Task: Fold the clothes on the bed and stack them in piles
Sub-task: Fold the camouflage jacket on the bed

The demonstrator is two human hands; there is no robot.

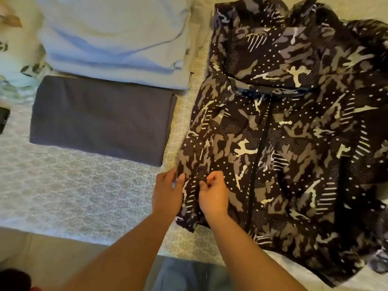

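On the bed [84, 185]: three garments and two hands, counted below.
Bed cover: pale, with a lacy net pattern, bare from 7 to 9 o'clock of the view.
Camouflage jacket [283, 143]: one, spread flat across the view from 12 to 5 o'clock, dark with grey and cream patches, white dots and stripe marks; a black zipper [260, 148] runs down its middle, closed as far as can be seen.
Dark grey garment [100, 118]: one, folded into a flat rectangle at 9 to 10 o'clock, apart from the jacket.
Light blue garment [113, 38]: one, folded, at 11 o'clock, its near edge lying over the far edge of the grey one.
Left hand [168, 194]: at 6 o'clock, fingers partly spread, fingertips touching the jacket's near left edge; whether it grips the cloth cannot be told.
Right hand [214, 196]: just beside the left, fingers curled together and pinching a small fold of the jacket near its hem.
Forearms: two, bare, rising from the lower edge.
Dark object [3, 120]: one, at 9 o'clock, cut by the frame edge, unclear.
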